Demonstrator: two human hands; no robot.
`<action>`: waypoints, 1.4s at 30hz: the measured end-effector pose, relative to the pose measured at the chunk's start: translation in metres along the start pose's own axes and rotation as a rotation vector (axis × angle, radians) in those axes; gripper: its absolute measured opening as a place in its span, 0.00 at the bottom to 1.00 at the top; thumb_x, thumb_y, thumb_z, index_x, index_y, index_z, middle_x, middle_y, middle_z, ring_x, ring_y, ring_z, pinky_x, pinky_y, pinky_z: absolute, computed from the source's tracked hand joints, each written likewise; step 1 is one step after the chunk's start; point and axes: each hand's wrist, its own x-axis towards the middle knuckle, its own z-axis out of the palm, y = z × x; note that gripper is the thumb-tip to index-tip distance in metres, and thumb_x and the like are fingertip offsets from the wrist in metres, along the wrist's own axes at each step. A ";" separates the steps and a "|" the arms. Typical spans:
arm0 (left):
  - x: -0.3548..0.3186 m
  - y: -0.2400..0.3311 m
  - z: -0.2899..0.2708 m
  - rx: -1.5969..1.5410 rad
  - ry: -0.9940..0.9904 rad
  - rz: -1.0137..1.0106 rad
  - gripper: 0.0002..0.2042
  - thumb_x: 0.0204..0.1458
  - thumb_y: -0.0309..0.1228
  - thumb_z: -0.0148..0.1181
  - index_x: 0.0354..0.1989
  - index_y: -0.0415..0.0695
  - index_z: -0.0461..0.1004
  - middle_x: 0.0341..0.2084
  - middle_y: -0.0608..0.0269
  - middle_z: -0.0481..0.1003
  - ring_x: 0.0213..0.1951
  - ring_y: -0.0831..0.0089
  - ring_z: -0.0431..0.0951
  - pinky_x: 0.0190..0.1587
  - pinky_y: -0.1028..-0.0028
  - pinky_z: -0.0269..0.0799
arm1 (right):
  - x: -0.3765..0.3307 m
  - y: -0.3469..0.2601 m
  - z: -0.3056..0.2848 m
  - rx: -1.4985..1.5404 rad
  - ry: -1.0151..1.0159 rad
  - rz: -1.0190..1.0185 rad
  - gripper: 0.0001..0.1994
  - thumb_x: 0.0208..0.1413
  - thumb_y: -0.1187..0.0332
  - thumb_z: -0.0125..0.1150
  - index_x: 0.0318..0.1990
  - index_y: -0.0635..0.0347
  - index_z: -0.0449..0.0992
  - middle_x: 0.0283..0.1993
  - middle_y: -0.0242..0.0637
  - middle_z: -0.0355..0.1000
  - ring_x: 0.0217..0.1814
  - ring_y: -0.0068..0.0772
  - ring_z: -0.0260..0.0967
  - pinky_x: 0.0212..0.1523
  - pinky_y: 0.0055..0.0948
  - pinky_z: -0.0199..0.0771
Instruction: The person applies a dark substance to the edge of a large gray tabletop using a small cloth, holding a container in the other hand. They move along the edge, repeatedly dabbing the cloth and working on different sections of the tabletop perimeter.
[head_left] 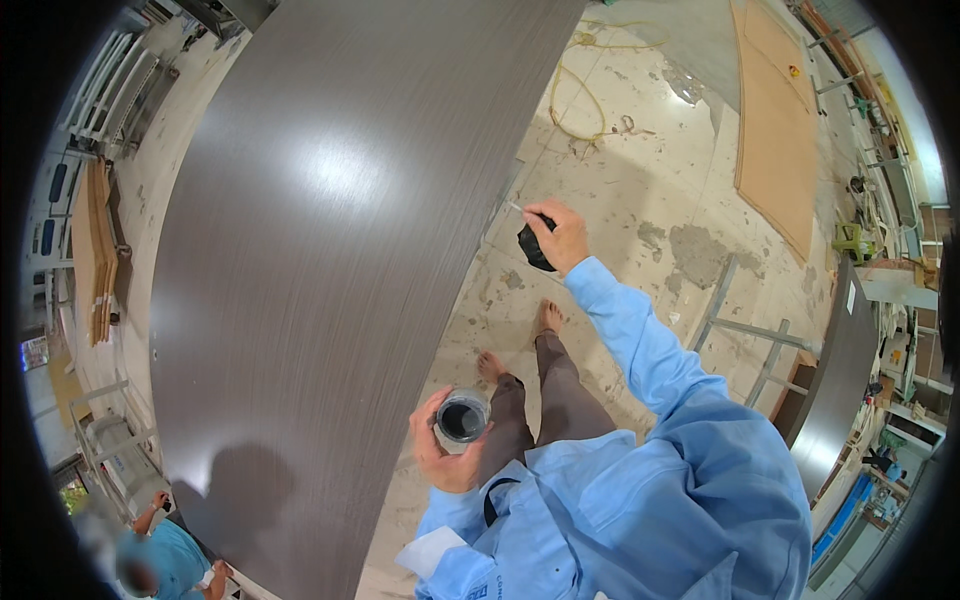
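My left hand [447,455] is wrapped round a small clear jar [463,415] with dark grey stuff inside, close to my body. Out at the edge of a long dark grey-brown board [300,300], my right hand [560,238] is closed. A thin pale stick [515,206] pokes out between its thumb and forefinger. In the same hand sits a bunched black rag [537,245], partly covered by the fingers. The board has a fine grain and a glossy sheen; neither hand appears to touch its top.
Another person [170,560] stands by the board at lower left. A yellow cord [580,110] lies on the stained floor. On the right are brown sheets [770,130], a metal trestle [750,330] and a second dark board [830,370]. More sheets [97,255] stand on the left.
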 end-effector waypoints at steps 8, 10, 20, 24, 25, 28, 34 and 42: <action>0.011 0.018 0.023 0.077 -0.019 -0.008 0.32 0.40 0.26 0.83 0.57 0.39 0.76 0.56 0.50 0.80 0.57 0.53 0.79 0.59 0.59 0.75 | 0.013 -0.004 -0.015 -0.004 -0.107 -0.073 0.05 0.60 0.70 0.68 0.40 0.60 0.85 0.38 0.45 0.79 0.43 0.53 0.76 0.45 0.44 0.76; 0.013 0.021 0.026 0.087 -0.013 -0.013 0.32 0.40 0.26 0.83 0.57 0.39 0.76 0.56 0.50 0.80 0.57 0.53 0.79 0.60 0.59 0.75 | 0.011 -0.006 -0.018 -0.005 -0.129 -0.079 0.05 0.60 0.70 0.67 0.40 0.60 0.85 0.38 0.45 0.78 0.43 0.54 0.76 0.45 0.44 0.76; 0.016 0.018 0.032 0.113 -0.049 -0.010 0.35 0.42 0.22 0.80 0.62 0.40 0.72 0.60 0.52 0.75 0.61 0.58 0.77 0.65 0.61 0.73 | -0.011 -0.007 -0.008 0.032 -0.414 -0.104 0.07 0.61 0.69 0.65 0.43 0.59 0.84 0.41 0.45 0.79 0.46 0.55 0.76 0.47 0.45 0.77; 0.027 0.018 0.043 0.097 -0.054 0.004 0.35 0.42 0.23 0.80 0.62 0.41 0.72 0.59 0.52 0.76 0.61 0.60 0.77 0.64 0.62 0.74 | -0.027 -0.005 -0.030 0.130 -0.625 -0.153 0.08 0.60 0.68 0.67 0.44 0.59 0.85 0.41 0.46 0.79 0.46 0.53 0.78 0.47 0.45 0.77; 0.032 0.020 0.049 0.044 -0.060 0.006 0.35 0.42 0.23 0.80 0.62 0.40 0.72 0.59 0.53 0.77 0.60 0.61 0.78 0.65 0.63 0.73 | -0.032 -0.003 -0.042 0.117 -0.543 -0.091 0.08 0.60 0.67 0.67 0.44 0.59 0.85 0.41 0.46 0.80 0.45 0.53 0.78 0.47 0.45 0.77; 0.050 0.028 0.067 0.101 -0.116 0.071 0.34 0.44 0.24 0.79 0.62 0.39 0.72 0.58 0.53 0.77 0.59 0.61 0.79 0.65 0.63 0.73 | -0.046 0.005 -0.087 0.083 -0.329 0.029 0.08 0.60 0.66 0.68 0.44 0.59 0.84 0.40 0.45 0.80 0.44 0.51 0.78 0.46 0.44 0.77; 0.066 0.055 0.107 0.079 -0.130 0.016 0.34 0.47 0.23 0.78 0.64 0.38 0.71 0.60 0.51 0.77 0.60 0.63 0.78 0.66 0.64 0.72 | -0.039 0.012 -0.122 0.106 -0.225 0.202 0.09 0.61 0.65 0.69 0.43 0.60 0.84 0.40 0.44 0.81 0.43 0.48 0.79 0.46 0.40 0.77; 0.068 0.067 0.109 -0.017 -0.080 0.039 0.35 0.47 0.22 0.79 0.65 0.38 0.70 0.62 0.51 0.76 0.62 0.63 0.77 0.67 0.64 0.71 | 0.064 -0.023 -0.032 0.229 0.070 0.038 0.05 0.61 0.69 0.68 0.41 0.59 0.81 0.43 0.43 0.76 0.48 0.51 0.76 0.50 0.42 0.75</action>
